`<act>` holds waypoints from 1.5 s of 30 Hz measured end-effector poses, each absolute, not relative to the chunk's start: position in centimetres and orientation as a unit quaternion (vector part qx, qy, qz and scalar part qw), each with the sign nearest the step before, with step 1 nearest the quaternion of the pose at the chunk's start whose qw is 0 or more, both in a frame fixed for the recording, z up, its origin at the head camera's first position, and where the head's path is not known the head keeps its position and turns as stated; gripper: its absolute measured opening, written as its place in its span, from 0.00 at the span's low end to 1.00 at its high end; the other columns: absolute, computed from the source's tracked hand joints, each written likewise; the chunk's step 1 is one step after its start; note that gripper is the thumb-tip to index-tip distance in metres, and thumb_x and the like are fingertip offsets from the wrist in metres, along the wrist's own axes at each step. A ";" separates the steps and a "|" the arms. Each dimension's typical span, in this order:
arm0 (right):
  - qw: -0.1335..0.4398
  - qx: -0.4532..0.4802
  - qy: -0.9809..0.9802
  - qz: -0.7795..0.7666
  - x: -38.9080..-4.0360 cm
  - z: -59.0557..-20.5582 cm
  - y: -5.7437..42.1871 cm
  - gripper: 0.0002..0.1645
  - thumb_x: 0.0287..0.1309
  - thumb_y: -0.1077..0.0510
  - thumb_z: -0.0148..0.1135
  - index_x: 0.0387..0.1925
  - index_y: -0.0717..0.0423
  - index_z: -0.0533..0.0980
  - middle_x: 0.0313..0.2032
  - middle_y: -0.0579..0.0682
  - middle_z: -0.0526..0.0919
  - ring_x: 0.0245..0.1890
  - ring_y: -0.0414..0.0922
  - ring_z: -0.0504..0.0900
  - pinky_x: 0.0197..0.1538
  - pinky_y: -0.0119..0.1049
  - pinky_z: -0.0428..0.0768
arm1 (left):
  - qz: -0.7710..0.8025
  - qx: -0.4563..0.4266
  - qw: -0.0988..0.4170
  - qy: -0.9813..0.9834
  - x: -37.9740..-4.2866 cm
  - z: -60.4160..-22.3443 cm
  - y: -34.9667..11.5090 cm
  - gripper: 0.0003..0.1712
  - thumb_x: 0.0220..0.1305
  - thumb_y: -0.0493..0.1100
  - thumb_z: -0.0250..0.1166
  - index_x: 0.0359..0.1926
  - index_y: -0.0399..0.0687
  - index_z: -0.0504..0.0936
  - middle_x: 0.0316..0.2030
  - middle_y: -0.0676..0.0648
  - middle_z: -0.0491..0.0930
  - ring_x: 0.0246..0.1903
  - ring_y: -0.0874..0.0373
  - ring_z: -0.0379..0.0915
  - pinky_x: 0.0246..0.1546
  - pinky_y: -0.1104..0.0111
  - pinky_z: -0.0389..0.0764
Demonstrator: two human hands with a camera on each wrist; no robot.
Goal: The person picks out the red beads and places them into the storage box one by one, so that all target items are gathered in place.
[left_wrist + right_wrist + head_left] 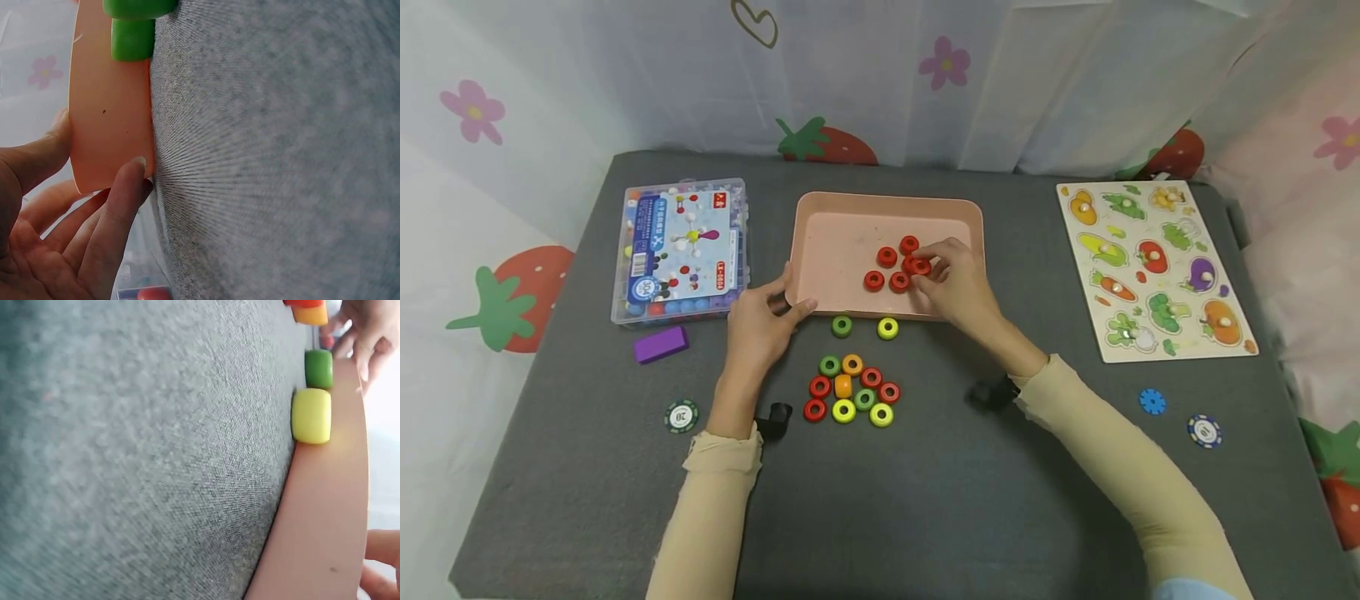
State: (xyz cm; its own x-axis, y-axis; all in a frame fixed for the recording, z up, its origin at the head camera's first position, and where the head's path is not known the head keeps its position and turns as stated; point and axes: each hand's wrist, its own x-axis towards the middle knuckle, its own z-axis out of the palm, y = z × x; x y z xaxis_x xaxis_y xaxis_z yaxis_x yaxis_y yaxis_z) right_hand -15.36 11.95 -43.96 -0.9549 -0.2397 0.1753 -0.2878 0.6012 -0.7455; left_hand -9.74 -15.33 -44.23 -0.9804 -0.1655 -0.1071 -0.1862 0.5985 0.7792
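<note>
A shallow pink tray (842,242) lies at the back middle of the table with several red ring beads (873,281) in its right half. My left hand (758,325) holds the tray's front left corner, its thumb and fingers spread over two sides; the left wrist view shows fingertips (132,172) against the outer wall. Inside the tray, my right hand (958,283) pinches a red bead (920,267) between thumb and fingers, just over another red bead. That pinch is hidden behind the wall in the right wrist view. A green bead (842,326) and a yellow bead (887,328) stand by the front wall.
Several mixed beads (843,386) form a cluster before the tray. At left are a clear box of coloured balls (681,246), a purple block (661,344) and a green chip (681,416). A vegetable puzzle board (1157,271), blue disc (1152,401) and blue-white chip (1205,431) lie right.
</note>
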 end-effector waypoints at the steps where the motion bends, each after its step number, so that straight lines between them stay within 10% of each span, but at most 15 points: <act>1: 0.024 0.137 -0.898 0.418 -15.5 -44.0 12.0 0.16 0.53 0.66 0.73 0.45 0.64 0.83 0.40 0.57 0.81 0.33 0.50 0.81 0.39 0.40 0.79 | 0.437 -0.098 0.012 0.894 -9.7 -44.2 -15.3 0.38 0.60 0.50 0.74 0.69 0.55 0.71 0.64 0.39 0.75 0.53 0.48 0.82 0.45 0.54 0.83; 19: -0.013 0.099 -0.899 0.427 -15.9 -44.8 11.4 0.18 0.51 0.69 0.73 0.45 0.64 0.80 0.41 0.58 0.81 0.36 0.50 0.84 0.41 0.41 0.82 | 0.431 -0.094 0.010 0.898 -9.8 -44.1 -15.4 0.38 0.60 0.50 0.74 0.69 0.55 0.72 0.63 0.39 0.75 0.52 0.48 0.83 0.46 0.54 0.82; 27: 0.024 0.219 -0.870 0.441 -14.1 -43.9 11.0 0.13 0.53 0.66 0.73 0.41 0.63 0.81 0.33 0.54 0.79 0.33 0.46 0.80 0.40 0.40 0.82 | 0.435 -0.092 0.008 0.896 -9.7 -44.0 -15.3 0.37 0.60 0.49 0.74 0.69 0.54 0.72 0.63 0.39 0.75 0.51 0.48 0.83 0.44 0.54 0.83; 39: -0.169 0.367 -0.837 0.369 -10.2 -43.8 10.8 0.11 0.54 0.54 0.76 0.40 0.47 0.84 0.34 0.39 0.85 0.27 0.38 0.79 0.35 0.34 0.78 | 0.435 -0.095 0.007 0.895 -9.7 -44.0 -15.2 0.37 0.60 0.49 0.74 0.69 0.54 0.72 0.62 0.38 0.76 0.51 0.48 0.83 0.44 0.54 0.83; 45: -0.174 0.379 -0.848 0.326 -9.1 -44.5 10.2 0.13 0.56 0.50 0.74 0.43 0.44 0.84 0.31 0.40 0.84 0.23 0.33 0.74 0.31 0.30 0.73 | 0.433 -0.095 0.007 0.896 -9.7 -44.2 -15.2 0.38 0.60 0.50 0.74 0.69 0.55 0.72 0.63 0.38 0.75 0.51 0.48 0.83 0.44 0.54 0.83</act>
State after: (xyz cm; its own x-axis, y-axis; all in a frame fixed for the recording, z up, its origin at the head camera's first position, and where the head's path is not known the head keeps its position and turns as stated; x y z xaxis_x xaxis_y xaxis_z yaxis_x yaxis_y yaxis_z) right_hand -9.05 10.17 -44.45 -0.6515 -0.7572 -0.0472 -0.5302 0.4989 -0.6856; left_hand -9.69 -15.25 -44.18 -0.9817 -0.1653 -0.0947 -0.1768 0.6061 0.7755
